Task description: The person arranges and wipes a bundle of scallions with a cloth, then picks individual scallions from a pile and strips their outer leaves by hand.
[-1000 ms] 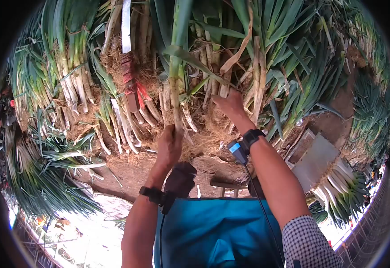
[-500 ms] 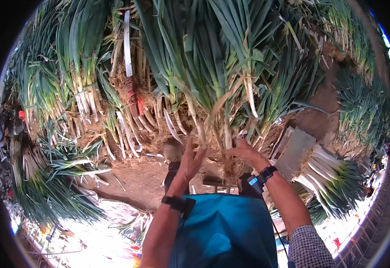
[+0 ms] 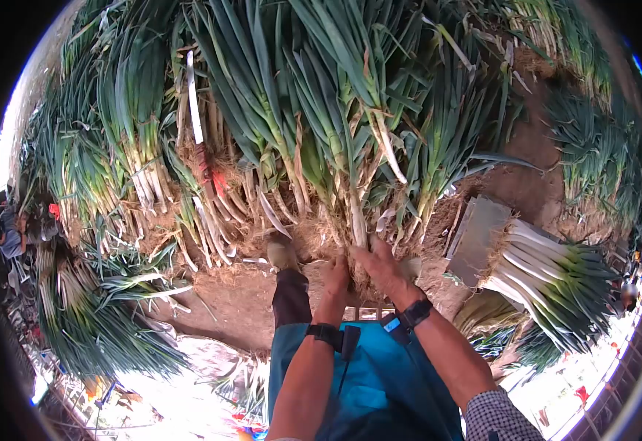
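Observation:
My left hand and my right hand are close together near the root ends of some long green onions. The fingers of my left hand are closed at the left side of the stalks. My right hand's fingers press on the stalks from the right. The leaves spread upward and away from my hands, and the tangled roots hang between the hands. A knife with a red-wrapped handle lies on the onions to the left.
A peeled white bundle lies on a grey board at the right. Another onion pile is at the lower left. My shoe rests on the brown ground. At the far left edge, a person shows.
My hands have come together around the stalks. The single stalk my left hand held has gone down among the others, and the root ends are now nearer to my body.

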The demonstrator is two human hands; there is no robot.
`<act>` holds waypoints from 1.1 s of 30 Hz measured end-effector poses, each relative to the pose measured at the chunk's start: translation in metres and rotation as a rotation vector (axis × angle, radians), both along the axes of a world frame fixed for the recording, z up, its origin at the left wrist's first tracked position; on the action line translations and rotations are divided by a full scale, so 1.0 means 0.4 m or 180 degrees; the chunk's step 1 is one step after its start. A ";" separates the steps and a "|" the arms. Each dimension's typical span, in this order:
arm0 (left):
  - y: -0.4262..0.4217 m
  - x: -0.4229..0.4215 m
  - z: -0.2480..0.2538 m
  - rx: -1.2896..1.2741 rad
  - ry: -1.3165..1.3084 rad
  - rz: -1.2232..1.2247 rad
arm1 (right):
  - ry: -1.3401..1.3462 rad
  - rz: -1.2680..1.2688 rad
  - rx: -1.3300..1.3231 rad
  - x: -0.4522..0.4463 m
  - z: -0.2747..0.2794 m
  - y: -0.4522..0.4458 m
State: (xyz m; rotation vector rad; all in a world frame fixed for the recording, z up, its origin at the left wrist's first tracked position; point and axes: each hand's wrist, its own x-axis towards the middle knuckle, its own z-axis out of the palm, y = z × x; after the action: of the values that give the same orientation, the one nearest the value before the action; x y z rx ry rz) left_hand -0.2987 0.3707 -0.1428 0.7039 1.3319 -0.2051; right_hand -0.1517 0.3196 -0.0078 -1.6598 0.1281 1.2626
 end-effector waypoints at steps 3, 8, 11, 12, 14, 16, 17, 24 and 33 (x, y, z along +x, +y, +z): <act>-0.014 0.012 -0.016 0.0748 0.0284 -0.0453 | -0.0433 -0.0015 -0.0167 0.000 0.088 -0.018; 0.061 0.009 0.084 0.0394 0.0158 -0.0258 | -0.0600 -0.0146 -0.0075 0.044 0.209 -0.085; 0.108 -0.052 0.076 0.1036 0.0055 -0.1121 | -0.0597 0.0367 -0.0202 0.079 0.186 -0.144; 0.109 -0.076 0.047 0.1622 0.0100 -0.1740 | -0.0733 0.0594 -0.0383 0.072 0.180 -0.155; 0.133 -0.072 0.077 0.1993 0.0046 -0.2273 | -0.1004 0.1045 -0.0758 0.048 0.189 -0.174; 0.165 0.034 0.307 0.0416 -0.0190 -0.1334 | -0.0974 0.0920 -0.0561 0.011 0.271 -0.139; 0.166 0.073 0.393 -0.0120 -0.0287 -0.0921 | -0.0974 0.0842 -0.0437 -0.009 0.299 -0.106; 0.198 0.165 0.480 0.0026 -0.0667 -0.0571 | -0.1847 0.0769 -0.0024 -0.267 0.340 -0.069; 0.323 -0.076 0.909 0.2165 -0.0011 -0.1520 | -0.2081 0.1843 -0.0354 -0.197 0.140 -0.380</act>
State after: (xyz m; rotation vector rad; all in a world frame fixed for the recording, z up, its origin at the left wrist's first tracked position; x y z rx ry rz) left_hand -0.3291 0.4998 0.2207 1.5980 1.2085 -0.1267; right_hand -0.2304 0.1677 0.0483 -2.2136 -0.7354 1.0503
